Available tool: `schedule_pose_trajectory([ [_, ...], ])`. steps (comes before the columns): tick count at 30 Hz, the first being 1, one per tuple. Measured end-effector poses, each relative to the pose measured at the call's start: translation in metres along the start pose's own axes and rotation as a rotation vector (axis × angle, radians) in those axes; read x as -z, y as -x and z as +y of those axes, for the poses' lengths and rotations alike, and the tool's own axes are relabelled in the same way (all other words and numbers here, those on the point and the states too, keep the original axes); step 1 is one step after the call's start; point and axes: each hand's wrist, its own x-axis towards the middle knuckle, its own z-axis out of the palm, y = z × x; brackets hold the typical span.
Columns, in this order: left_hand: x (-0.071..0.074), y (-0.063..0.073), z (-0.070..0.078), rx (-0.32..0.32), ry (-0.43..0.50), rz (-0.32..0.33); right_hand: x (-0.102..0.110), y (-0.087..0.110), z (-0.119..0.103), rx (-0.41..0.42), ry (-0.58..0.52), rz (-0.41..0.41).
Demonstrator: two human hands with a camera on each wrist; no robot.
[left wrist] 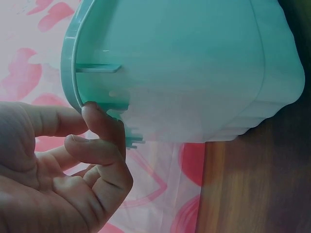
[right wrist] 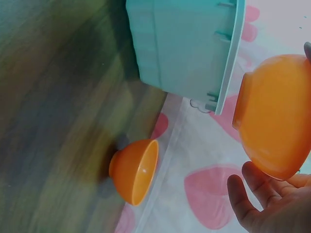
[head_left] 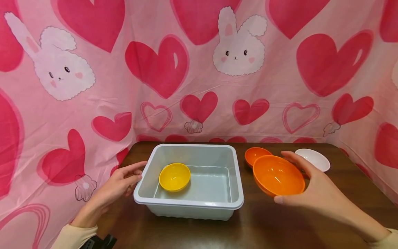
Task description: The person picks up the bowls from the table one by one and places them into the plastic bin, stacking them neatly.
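Yellow bowl (head_left: 174, 177) in tub (head_left: 189, 203); my right hand (head_left: 320, 190) grips large bowl (head_left: 278, 175), left hand (head_left: 121, 180) loosely bent; small bowl (head_left: 254, 154), white bowl (head_left: 314, 160) seem pending.

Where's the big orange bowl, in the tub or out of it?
Out: the right hand holds the big orange bowl up off the table, beside the tub. The yellow bowl is inside.

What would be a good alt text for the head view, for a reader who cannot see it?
A right hand holds an orange bowl above a dark table, beside a pale grey tub containing a yellow bowl. The left hand is at the tub's left rim. Farther back are a second orange bowl, a white bowl and a pink heart-patterned cloth.
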Motion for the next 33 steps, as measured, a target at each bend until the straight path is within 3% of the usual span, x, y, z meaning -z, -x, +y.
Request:
schedule_pose_trajectory([
  [25, 0.000, 0.000, -0.002, -0.003, -0.015, 0.002, -0.013, -0.027, -0.041, -0.028, -0.082, -0.091],
  [33, 0.000, 0.000, -0.001, -0.012, -0.009, 0.000, -0.023, -0.037, -0.054, 0.011, -0.099, -0.106],
])
